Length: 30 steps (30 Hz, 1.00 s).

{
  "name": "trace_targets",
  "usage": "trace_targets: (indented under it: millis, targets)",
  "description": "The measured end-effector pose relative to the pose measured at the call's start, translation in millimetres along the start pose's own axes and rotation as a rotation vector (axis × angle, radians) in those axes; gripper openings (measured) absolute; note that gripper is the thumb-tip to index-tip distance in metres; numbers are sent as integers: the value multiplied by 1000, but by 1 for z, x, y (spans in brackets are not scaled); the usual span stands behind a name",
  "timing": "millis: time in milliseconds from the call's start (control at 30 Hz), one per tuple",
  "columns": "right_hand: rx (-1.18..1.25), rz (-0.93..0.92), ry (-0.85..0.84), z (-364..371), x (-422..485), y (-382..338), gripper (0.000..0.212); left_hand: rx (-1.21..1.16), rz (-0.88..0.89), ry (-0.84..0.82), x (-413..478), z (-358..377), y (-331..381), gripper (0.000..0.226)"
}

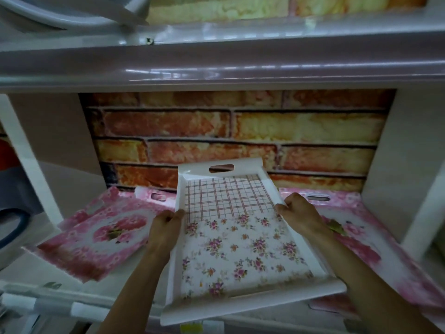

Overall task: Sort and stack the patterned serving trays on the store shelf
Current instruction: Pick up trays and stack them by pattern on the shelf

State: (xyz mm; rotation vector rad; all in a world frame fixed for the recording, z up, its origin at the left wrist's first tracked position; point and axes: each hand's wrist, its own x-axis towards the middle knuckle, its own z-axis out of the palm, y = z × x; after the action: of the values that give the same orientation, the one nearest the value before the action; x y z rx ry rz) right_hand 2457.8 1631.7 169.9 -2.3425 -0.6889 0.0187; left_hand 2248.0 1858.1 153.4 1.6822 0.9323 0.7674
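Note:
I hold a white serving tray [240, 247] over the middle of the shelf; its base is plaid at the far end and small flowers nearer me. My left hand [165, 227] grips its left rim, and my right hand [298, 213] grips its right rim. A pink floral tray [94, 239] lies tilted on the shelf to the left. Another pink floral tray [375, 239] lies to the right, partly hidden by my right arm. A further pink tray's handle end [156, 196] shows behind the held tray.
A brick-pattern back panel [231, 138] closes the shelf bay. The shelf above [216, 66] overhangs close to my head. White side walls [382, 150] bound the bay left and right. The shelf's front edge [60, 300] runs below the trays.

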Motion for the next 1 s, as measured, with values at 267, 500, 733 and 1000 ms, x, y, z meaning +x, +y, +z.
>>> trace_targets:
  millis: [267,500,733,1000]
  targets:
    - [-31,82,58,-37,-16,43,33,-23,35,-125,-11,51,14,23]
    - [-61,153,111,-60,-27,81,30,24,37,-169,-25,96,24,43]
    - [-79,177,95,-85,-34,120,40,45,40,-239,-35,139,23,44]
    - [-57,264,96,-112,-47,160,26,47,40,-304,-54,188,27,44]
